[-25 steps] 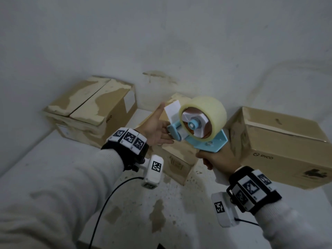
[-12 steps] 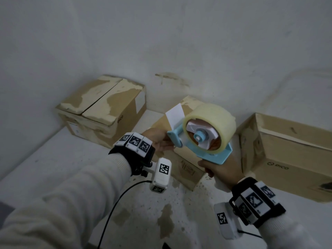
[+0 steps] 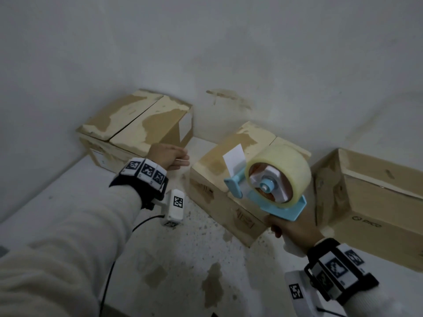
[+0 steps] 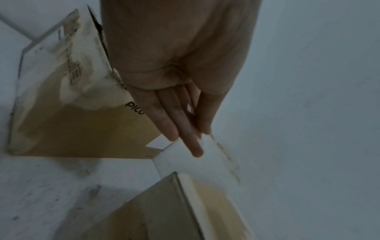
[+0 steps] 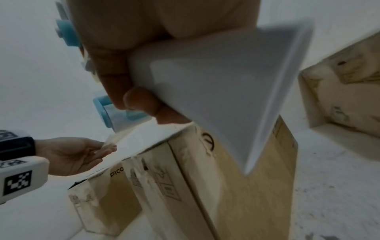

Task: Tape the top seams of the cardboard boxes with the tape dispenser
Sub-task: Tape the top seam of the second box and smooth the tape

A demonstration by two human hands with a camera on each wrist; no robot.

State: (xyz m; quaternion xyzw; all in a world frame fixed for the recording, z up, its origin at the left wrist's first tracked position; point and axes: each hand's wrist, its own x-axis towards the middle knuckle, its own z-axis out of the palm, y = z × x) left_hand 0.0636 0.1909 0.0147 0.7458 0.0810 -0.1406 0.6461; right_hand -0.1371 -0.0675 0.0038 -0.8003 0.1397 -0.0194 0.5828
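Three worn cardboard boxes stand against the wall: a left box (image 3: pixel 142 124) with a dark top seam, a middle box (image 3: pixel 217 165) and a right box (image 3: pixel 377 193). My right hand (image 3: pixel 290 229) grips the white handle (image 5: pixel 226 81) of a blue tape dispenser (image 3: pixel 278 177), which carries a pale tape roll and hovers over the middle box's near corner. A short tape end (image 5: pixel 112 138) hangs from its front. My left hand (image 3: pixel 169 156) is held in the gap between the left and middle boxes, its fingers (image 4: pixel 174 120) straight and together and holding nothing.
The boxes sit on a white speckled surface (image 3: pixel 183 259) with brown stains. A grey-white wall (image 3: pixel 229 53) runs close behind them. A black cable (image 3: pixel 128 236) trails from my left wrist camera.
My left hand has left the dispenser's front and moved left, towards the left box. My right hand still holds the dispenser, now lower over the middle box.
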